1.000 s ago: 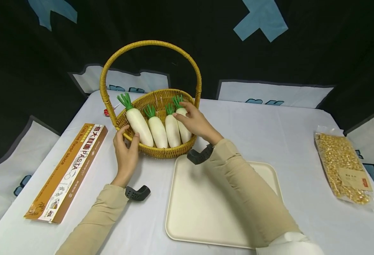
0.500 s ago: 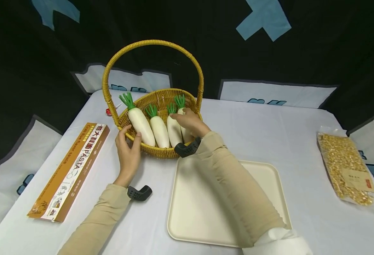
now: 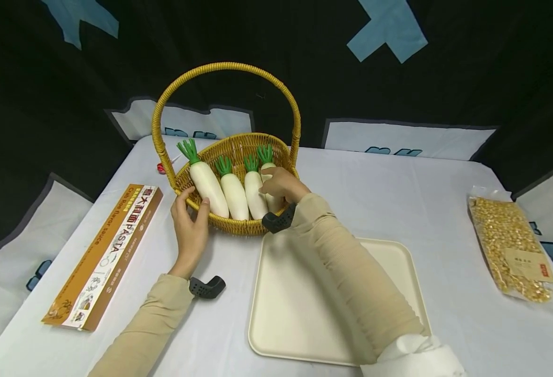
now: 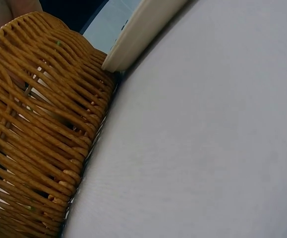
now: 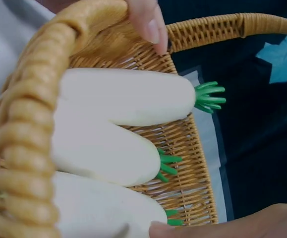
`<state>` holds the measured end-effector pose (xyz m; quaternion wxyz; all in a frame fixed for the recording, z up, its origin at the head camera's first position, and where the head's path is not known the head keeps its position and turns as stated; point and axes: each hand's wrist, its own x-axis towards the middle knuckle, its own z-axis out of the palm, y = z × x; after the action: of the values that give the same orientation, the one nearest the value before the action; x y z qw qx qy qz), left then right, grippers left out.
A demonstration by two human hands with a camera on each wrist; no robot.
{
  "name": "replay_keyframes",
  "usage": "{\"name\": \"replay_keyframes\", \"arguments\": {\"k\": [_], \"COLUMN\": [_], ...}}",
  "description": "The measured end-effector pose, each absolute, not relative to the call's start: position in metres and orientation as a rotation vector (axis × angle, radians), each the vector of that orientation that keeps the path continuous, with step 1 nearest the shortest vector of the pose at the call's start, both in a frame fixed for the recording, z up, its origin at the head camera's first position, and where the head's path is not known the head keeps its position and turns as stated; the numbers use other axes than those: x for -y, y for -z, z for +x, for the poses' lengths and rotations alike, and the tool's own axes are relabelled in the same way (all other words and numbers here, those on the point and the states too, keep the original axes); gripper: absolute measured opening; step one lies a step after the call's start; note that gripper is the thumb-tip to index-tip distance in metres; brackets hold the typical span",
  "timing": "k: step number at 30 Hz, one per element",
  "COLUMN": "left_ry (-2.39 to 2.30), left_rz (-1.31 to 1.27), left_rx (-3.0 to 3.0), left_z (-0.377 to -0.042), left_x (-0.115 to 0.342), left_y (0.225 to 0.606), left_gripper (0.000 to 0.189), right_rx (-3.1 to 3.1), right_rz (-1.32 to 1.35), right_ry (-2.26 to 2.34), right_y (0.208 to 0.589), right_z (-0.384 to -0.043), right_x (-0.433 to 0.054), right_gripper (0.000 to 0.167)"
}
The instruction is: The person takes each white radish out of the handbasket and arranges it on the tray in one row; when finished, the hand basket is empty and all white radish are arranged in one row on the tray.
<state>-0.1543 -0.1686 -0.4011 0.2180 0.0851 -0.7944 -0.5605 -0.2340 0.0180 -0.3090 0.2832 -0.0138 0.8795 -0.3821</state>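
Several white radishes with green tops lie side by side in a yellow wicker basket (image 3: 238,227) with a tall arched handle. My left hand (image 3: 190,233) holds the basket's near left rim; its fingertips also show over the rim in the right wrist view. Over on the basket's right side, my right hand (image 3: 283,184) grips the rightmost white radish (image 3: 267,167), partly covering it. In the right wrist view, a digit of that hand (image 5: 227,229) touches the lowest visible radish (image 5: 108,208). The left wrist view shows the basket's woven side (image 4: 39,129); neither hand's full grasp is visible there.
A cream tray (image 3: 304,314) lies in front of the basket, under the right forearm. The pasta box (image 3: 102,256) is at left, with a small red item (image 3: 161,168) behind it. A bag of yellow corn kernels (image 3: 507,241) lies far right.
My right hand has moved left and down onto the rightmost radish, its fingers closing round it. The left hand stays on the basket rim.
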Motion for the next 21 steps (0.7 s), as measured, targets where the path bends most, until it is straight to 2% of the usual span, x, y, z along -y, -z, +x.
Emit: {"name": "replay_keyframes", "arguments": {"k": [2, 7, 8, 9, 10, 11, 14, 21], "left_ry": [1.546, 1.543, 1.543, 1.546, 1.548, 1.551, 1.56, 1.558], "left_rz": [0.235, 0.241, 0.245, 0.246, 0.248, 0.247, 0.24, 0.236], "left_rx": [2.2, 2.204, 2.202, 2.199, 2.198, 2.198, 2.198, 2.197], "left_z": [-0.1539, -0.153, -0.1527, -0.1526, -0.1525, -0.1526, -0.1534, -0.1539], "left_x": [0.1687, 0.1685, 0.1684, 0.1683, 0.1683, 0.1683, 0.1683, 0.1674], "left_y": [0.4012, 0.402, 0.4017, 0.4016, 0.4016, 0.4015, 0.4015, 0.4013], "left_gripper": [0.045, 0.044, 0.044, 0.044, 0.043, 0.043, 0.043, 0.042], "right_rx": [-2.37, -2.336, -2.324, -2.308, -2.288, -2.282, -2.28, -2.34], "right_rz": [-0.043, 0.027, 0.035, 0.04, 0.039, 0.029, 0.007, -0.021], "right_ry": [0.99, 1.069, 1.091, 1.104, 1.122, 1.12, 1.104, 1.069], "right_y": [0.3093, 0.3115, 0.3116, 0.3117, 0.3112, 0.3111, 0.311, 0.312], "right_z": [-0.2347, -0.2371, -0.2373, -0.2376, -0.2375, -0.2375, -0.2365, -0.233], "right_x": [-0.0168, -0.0154, -0.0159, -0.0165, -0.0174, -0.018, -0.0202, -0.0211], "right_gripper": [0.057, 0.024, 0.024, 0.024, 0.035, 0.037, 0.059, 0.063]}}
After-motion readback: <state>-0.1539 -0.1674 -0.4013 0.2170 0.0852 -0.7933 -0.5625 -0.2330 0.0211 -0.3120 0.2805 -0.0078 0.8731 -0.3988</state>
